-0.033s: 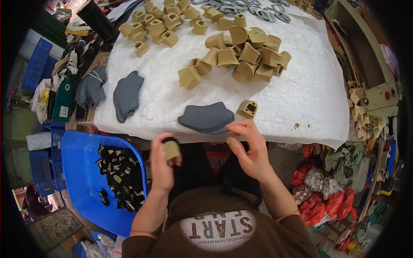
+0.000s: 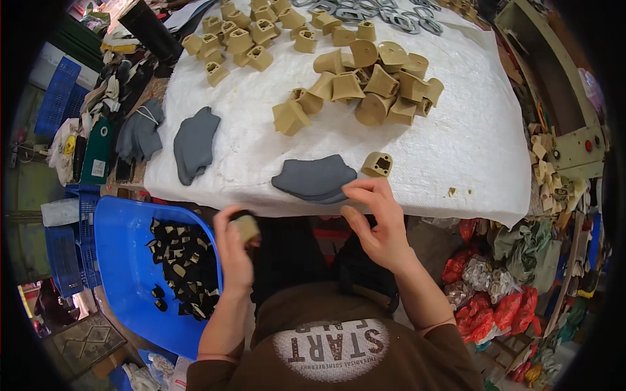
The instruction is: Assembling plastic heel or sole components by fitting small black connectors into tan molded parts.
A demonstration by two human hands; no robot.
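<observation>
My left hand [image 2: 235,251] is closed around a tan shoe heel [image 2: 247,229] with a black upper edge, near the rim of the blue tub [image 2: 120,287]; motion blurs it slightly. At the table's front edge my right hand [image 2: 383,228] is half curled, thumb and forefinger apart, and nothing shows between them. Its fingertips are beside a small stack of dark grey curved pieces [image 2: 310,177]. Just beyond that hand stands a single tan heel [image 2: 377,164] with holes in its face. Inside the tub lie many black-and-tan heels [image 2: 186,270].
Loose tan heels lie in one pile [image 2: 375,85] mid-table and another [image 2: 238,39] at the far left. More grey pieces [image 2: 195,144] rest on the left of the white-covered table [image 2: 456,153]. Grey rings [image 2: 385,13] lie at the back. Red plastic bags [image 2: 479,316] sit low at right.
My left hand has shifted a little left, toward the blue tub, with the heel in it. My right hand stays nearly where it was.
</observation>
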